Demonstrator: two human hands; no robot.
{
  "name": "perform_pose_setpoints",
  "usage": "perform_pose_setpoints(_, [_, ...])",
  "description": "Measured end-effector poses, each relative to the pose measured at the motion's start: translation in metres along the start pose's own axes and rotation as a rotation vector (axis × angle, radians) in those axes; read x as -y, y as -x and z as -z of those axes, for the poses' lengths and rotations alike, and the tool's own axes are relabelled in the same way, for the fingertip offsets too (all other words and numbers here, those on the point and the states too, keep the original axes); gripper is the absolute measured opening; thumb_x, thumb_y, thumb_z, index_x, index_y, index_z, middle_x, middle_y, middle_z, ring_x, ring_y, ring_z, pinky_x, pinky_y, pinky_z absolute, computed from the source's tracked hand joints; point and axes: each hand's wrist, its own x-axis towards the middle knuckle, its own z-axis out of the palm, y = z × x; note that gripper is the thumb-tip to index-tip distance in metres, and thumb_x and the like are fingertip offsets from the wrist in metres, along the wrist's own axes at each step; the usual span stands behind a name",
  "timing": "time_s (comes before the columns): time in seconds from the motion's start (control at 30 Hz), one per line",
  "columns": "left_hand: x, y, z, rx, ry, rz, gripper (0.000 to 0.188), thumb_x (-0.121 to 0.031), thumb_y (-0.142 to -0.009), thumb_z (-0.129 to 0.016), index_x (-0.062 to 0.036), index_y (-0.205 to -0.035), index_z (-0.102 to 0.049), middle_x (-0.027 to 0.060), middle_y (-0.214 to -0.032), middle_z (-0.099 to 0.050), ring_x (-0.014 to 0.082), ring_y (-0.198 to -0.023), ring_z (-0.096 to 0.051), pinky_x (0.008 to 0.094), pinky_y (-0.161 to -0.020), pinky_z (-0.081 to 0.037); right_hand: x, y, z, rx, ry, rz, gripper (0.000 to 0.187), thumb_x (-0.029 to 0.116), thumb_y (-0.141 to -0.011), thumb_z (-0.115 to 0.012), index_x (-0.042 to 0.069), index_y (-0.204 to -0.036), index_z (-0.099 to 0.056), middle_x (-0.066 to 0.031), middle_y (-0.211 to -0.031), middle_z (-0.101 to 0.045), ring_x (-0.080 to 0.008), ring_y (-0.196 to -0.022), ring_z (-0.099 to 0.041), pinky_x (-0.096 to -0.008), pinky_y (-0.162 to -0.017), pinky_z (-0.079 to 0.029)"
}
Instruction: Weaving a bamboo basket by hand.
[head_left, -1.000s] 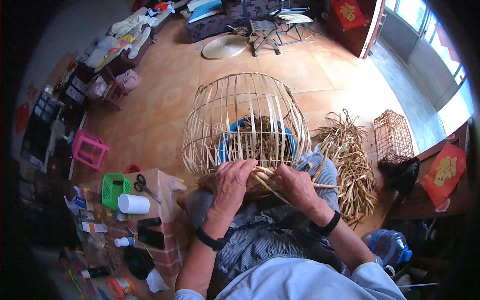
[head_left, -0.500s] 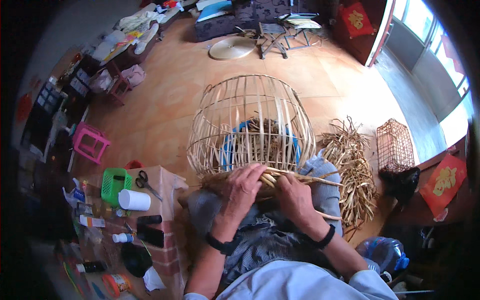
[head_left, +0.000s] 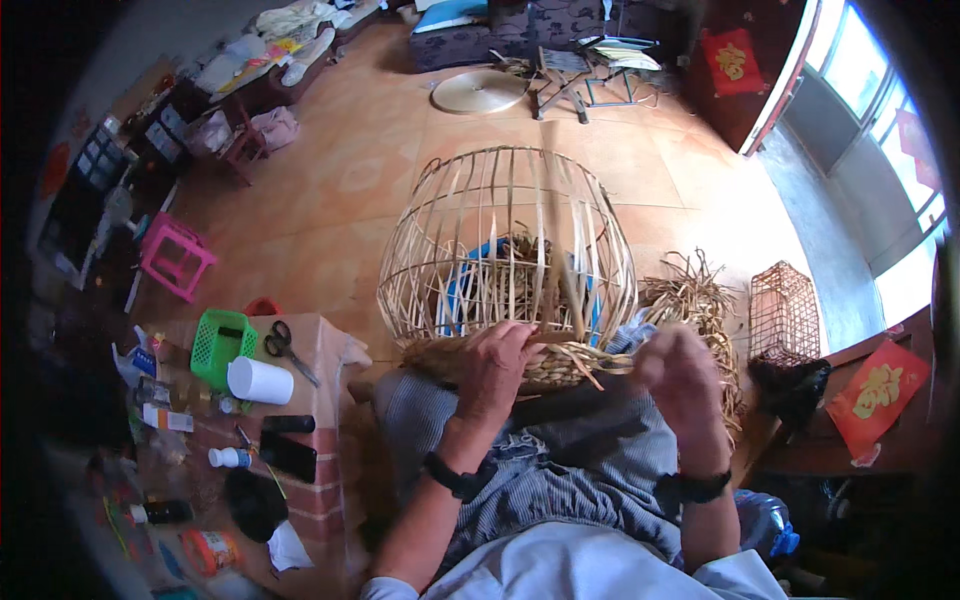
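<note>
On my lap lies a large basket frame (head_left: 508, 250) of pale upright strips and thin hoops, with a thick braided band (head_left: 555, 368) woven along the side nearest me. My left hand (head_left: 492, 365) is closed on that band, its fingers bent over the weave. To the right of the band is my right hand (head_left: 685, 375), raised and smeared by motion; whether it holds a strand does not show. A long brownish strip (head_left: 562, 270), blurred, stands up from the band beside my left fingers. Through the frame, a blue-rimmed container (head_left: 452, 290) with dry strands shows.
Dry plant strips (head_left: 690, 290) lie heaped to the right, beside a small wire-like woven basket (head_left: 783, 310). On the left, a cloth-covered table (head_left: 325, 430) bears scissors (head_left: 288, 350), a green plastic basket (head_left: 222, 345) and a white cup (head_left: 260, 380). A pink stool (head_left: 178, 255) stands beyond.
My right hand has left the band and moved right and up. A long strip now rises over the frame. My left hand stays at the band, and the view has shifted slightly.
</note>
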Motion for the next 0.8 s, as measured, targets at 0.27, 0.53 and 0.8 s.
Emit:
perform_pose_setpoints(0.27, [-0.009, -0.006, 0.008, 0.064, -0.069, 0.066, 0.024, -0.009, -0.086, -0.083, -0.0036, -0.107, -0.074, 0.0154, -0.1, -0.075, 0.0366, -0.096, -0.072, 0.047, -0.085, -0.057, -0.087, -0.021, 0.007, 0.1, 1.684, 0.233, 0.022, 0.01, -0.092, -0.067, 0.006, -0.111, -0.055, -0.0169, -0.095, -0.065, -0.0395, -0.087, -0.07, -0.0507, -0.071, -0.056])
perform_pose_setpoints(0.53, [-0.001, -0.001, -0.001, 0.077, -0.051, 0.065, 0.021, -0.008, -0.091, -0.076, -0.0029, -0.111, -0.069, 0.0171, -0.102, -0.075, 0.0403, -0.099, -0.071, 0.0504, -0.091, -0.052, -0.119, 0.003, -0.023, 0.166, 1.406, 0.161, 0.016, 0.016, -0.098, -0.066, 0.006, -0.11, -0.06, -0.0182, -0.091, -0.068, -0.0433, -0.084, -0.072, -0.0531, -0.069, -0.057])
perform_pose_setpoints(0.8, [0.01, -0.001, -0.005, 0.055, -0.118, -0.039, 0.019, -0.003, -0.092, -0.071, -0.0033, -0.111, -0.071, 0.0164, -0.106, -0.077, 0.0386, -0.103, -0.073, 0.0505, -0.093, -0.054, -0.1, -0.052, -0.019, 0.008, 0.851, 0.097, 0.035, 0.029, -0.096, -0.082, 0.003, -0.115, -0.07, -0.0161, -0.094, -0.077, -0.0312, -0.087, -0.078, -0.0405, -0.077, -0.06])
